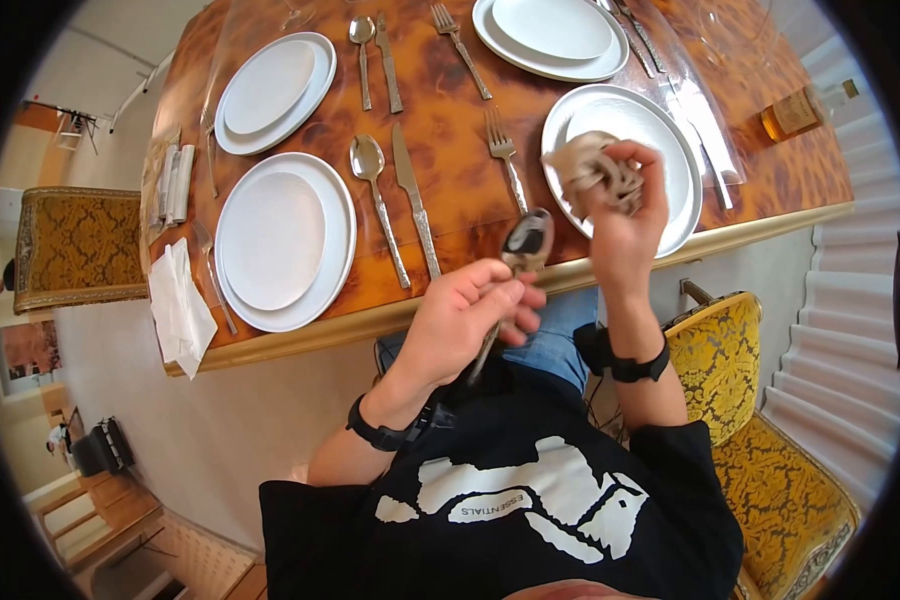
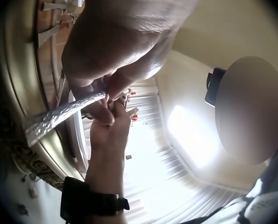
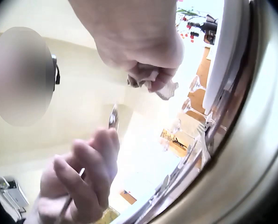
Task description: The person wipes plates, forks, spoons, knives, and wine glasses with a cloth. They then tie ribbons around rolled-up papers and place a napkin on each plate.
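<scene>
Dining room, home or commercial undetermined, evidenced in the head view by a glossy marbled surface (image 1: 440,150) at 12 o'clock laid with white plates (image 1: 270,240), knives (image 1: 406,165) and forks (image 1: 502,148), bottle (image 1: 792,115) at 2, pleated curtain (image 1: 840,330) at 3, patterned upholstered chairs (image 1: 775,480) at 4 and 9.

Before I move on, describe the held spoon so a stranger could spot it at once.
Find the brown, gold-edged table and the black T-shirt beside it. Near the table's edge, the person's left hand grips the spoon. Unlike the spoons lying on the table, it is held in the air.
</scene>
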